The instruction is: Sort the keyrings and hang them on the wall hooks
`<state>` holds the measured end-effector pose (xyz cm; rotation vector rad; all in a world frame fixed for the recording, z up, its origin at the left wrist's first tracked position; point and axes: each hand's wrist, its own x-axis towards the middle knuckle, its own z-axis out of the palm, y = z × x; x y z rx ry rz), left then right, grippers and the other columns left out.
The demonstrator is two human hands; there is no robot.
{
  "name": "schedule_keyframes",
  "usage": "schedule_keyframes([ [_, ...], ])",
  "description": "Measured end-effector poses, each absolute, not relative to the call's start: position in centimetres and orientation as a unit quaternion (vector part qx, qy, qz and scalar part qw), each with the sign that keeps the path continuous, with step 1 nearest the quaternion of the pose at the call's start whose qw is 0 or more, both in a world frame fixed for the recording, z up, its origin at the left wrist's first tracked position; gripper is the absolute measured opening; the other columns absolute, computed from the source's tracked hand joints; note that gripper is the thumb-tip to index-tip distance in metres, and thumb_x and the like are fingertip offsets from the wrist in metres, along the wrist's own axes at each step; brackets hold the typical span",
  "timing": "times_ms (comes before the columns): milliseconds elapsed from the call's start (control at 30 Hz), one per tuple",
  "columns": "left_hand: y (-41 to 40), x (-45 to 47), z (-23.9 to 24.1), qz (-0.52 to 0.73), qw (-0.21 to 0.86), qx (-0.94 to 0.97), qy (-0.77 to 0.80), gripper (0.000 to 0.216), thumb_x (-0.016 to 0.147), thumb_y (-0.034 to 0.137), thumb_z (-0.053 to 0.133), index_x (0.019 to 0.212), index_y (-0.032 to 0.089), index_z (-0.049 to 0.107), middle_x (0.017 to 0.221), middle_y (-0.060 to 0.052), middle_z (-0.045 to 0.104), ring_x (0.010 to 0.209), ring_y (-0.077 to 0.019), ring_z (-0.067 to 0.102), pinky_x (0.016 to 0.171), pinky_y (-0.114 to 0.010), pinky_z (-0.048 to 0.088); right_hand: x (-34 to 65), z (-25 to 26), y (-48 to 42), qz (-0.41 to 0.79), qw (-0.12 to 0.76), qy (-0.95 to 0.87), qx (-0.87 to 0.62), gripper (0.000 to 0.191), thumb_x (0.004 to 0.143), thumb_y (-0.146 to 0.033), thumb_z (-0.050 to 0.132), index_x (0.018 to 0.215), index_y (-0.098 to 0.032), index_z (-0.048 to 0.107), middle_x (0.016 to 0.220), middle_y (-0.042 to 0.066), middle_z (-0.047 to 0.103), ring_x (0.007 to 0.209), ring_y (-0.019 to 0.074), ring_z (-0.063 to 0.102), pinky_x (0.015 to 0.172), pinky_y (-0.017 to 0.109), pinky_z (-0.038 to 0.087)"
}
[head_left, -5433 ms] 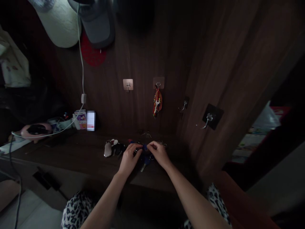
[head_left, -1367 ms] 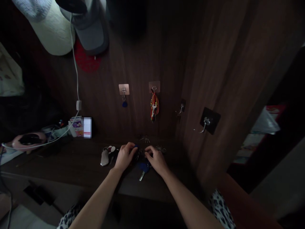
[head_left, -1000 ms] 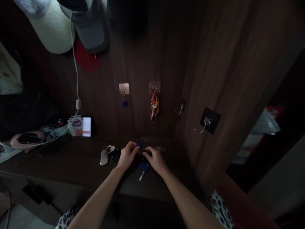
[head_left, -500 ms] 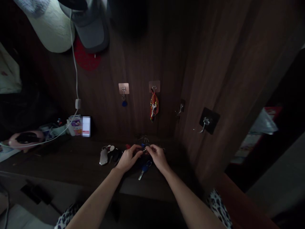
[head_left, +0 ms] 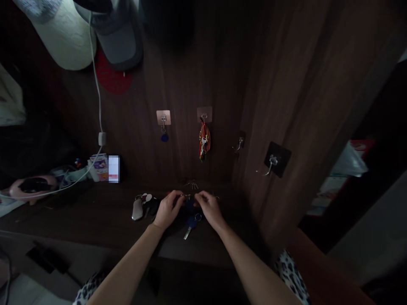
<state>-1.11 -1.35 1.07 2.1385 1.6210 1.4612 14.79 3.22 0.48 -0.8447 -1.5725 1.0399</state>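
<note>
My left hand (head_left: 168,209) pinches a small metal key ring (head_left: 187,196) between its fingertips, above a dark wooden shelf (head_left: 79,216). My right hand (head_left: 208,207) curves over a dark bunch of keys beside it, and its grip is hidden. Just below the hands lies a blue-headed key (head_left: 190,224). A silver key fob (head_left: 137,210) lies at the left of the bunch, and small loose keys (head_left: 191,184) lie behind the hands. A blue fob (head_left: 164,137) hangs from an adhesive wall hook (head_left: 163,117), and a red lanyard (head_left: 204,142) hangs from the hook to its right.
Two dark wall hooks (head_left: 238,143) are mounted further right. A white cable (head_left: 97,101) runs down the wall to a small box (head_left: 98,168) and a pink object (head_left: 32,185) on the shelf. Caps hang above. Leopard-print cloth (head_left: 291,275) lies below right.
My hands have drawn slightly apart, and the key ring now shows between them. The blue-headed key stays on the shelf, and the view has shifted slightly.
</note>
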Motion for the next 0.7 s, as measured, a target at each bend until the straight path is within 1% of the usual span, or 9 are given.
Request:
schedule_keyframes([
  [67, -1.4, -1.2, 1.1, 0.481, 0.041, 0.692, 0.538, 0.017, 0.085, 0.033, 0.043, 0.09, 0.02, 0.052, 0.077, -0.001, 0.063, 0.073, -0.014, 0.061, 0.07, -0.025, 0.046, 14.9, 0.8, 2.9, 0.405, 0.517, -0.666, -0.353, 0.026, 0.077, -0.043, 0.051, 0.066, -0.019, 0.053, 0.062, 0.0, 0.058, 0.064, 0.0159, 0.057, 0.062, 0.026, 0.044],
  [133, -1.4, -1.1, 1.0, 0.481, 0.037, 0.691, 0.539, 0.017, 0.086, 0.033, 0.042, 0.089, 0.02, 0.052, 0.076, -0.001, 0.062, 0.074, -0.014, 0.061, 0.072, -0.025, 0.046, 14.9, 1.2, 2.4, 0.396, 0.52, -0.679, -0.334, 0.019, 0.077, -0.038, 0.052, 0.076, -0.02, 0.056, 0.074, 0.001, 0.062, 0.075, 0.0164, 0.058, 0.07, 0.027, 0.045],
  [200, -1.4, -1.1, 1.1, 0.48, 0.038, 0.693, 0.536, 0.017, 0.086, 0.033, 0.041, 0.089, 0.02, 0.051, 0.077, -0.001, 0.061, 0.074, -0.0136, 0.06, 0.073, -0.026, 0.046, 14.9, 1.5, 1.9, 0.432, 0.504, -0.691, -0.288, 0.018, 0.078, -0.034, 0.052, 0.089, -0.021, 0.057, 0.088, 0.002, 0.064, 0.087, 0.017, 0.059, 0.079, 0.028, 0.044],
  [267, -1.4, -1.0, 1.1, 0.48, 0.043, 0.695, 0.534, 0.017, 0.086, 0.033, 0.041, 0.088, 0.02, 0.052, 0.076, -0.001, 0.061, 0.073, -0.0134, 0.06, 0.073, -0.025, 0.046, 14.8, 1.6, 1.6, 0.476, 0.474, -0.698, -0.246, 0.021, 0.079, -0.031, 0.051, 0.096, -0.021, 0.056, 0.094, 0.003, 0.064, 0.094, 0.0172, 0.058, 0.084, 0.03, 0.043],
  [333, -1.4, -1.0, 1.1, 0.484, 0.047, 0.693, 0.533, 0.017, 0.085, 0.033, 0.043, 0.086, 0.02, 0.053, 0.077, -0.001, 0.062, 0.072, -0.0133, 0.06, 0.072, -0.025, 0.046, 14.8, 1.6, 1.5, 0.492, 0.457, -0.701, -0.24, 0.019, 0.079, -0.03, 0.051, 0.094, -0.021, 0.056, 0.089, 0.002, 0.064, 0.09, 0.0169, 0.059, 0.083, 0.03, 0.043],
  [467, -1.2, -0.9, 1.0, 0.499, 0.068, 0.678, 0.535, 0.017, 0.083, 0.034, 0.046, 0.085, 0.02, 0.054, 0.077, -0.001, 0.063, 0.07, -0.013, 0.061, 0.07, -0.025, 0.046, 14.6, 1.2, 1.8, 0.475, 0.459, -0.7, -0.27, 0.017, 0.077, -0.03, 0.052, 0.089, -0.019, 0.058, 0.073, -0.001, 0.062, 0.075, 0.0149, 0.058, 0.072, 0.027, 0.044],
  [600, -1.0, -0.8, 1.2, 0.525, 0.118, 0.643, 0.545, 0.017, 0.081, 0.036, 0.048, 0.084, 0.019, 0.053, 0.069, 0.001, 0.063, 0.067, -0.0133, 0.061, 0.067, -0.025, 0.047, 14.5, 1.0, 2.1, 0.481, 0.47, -0.685, -0.282, 0.02, 0.077, -0.03, 0.052, 0.09, -0.018, 0.06, 0.072, 0.0, 0.062, 0.069, 0.0135, 0.058, 0.068, 0.026, 0.044],
  [700, -0.9, -0.9, 1.6, 0.567, 0.174, 0.597, 0.541, 0.02, 0.079, 0.039, 0.049, 0.081, 0.019, 0.052, 0.065, 0.001, 0.063, 0.065, -0.0139, 0.062, 0.066, -0.026, 0.047, 14.5, 0.9, 2.3, 0.491, 0.486, -0.661, -0.293, 0.022, 0.076, -0.034, 0.054, 0.09, -0.018, 0.06, 0.072, 0.0, 0.062, 0.064, 0.0129, 0.059, 0.064, 0.026, 0.046],
])
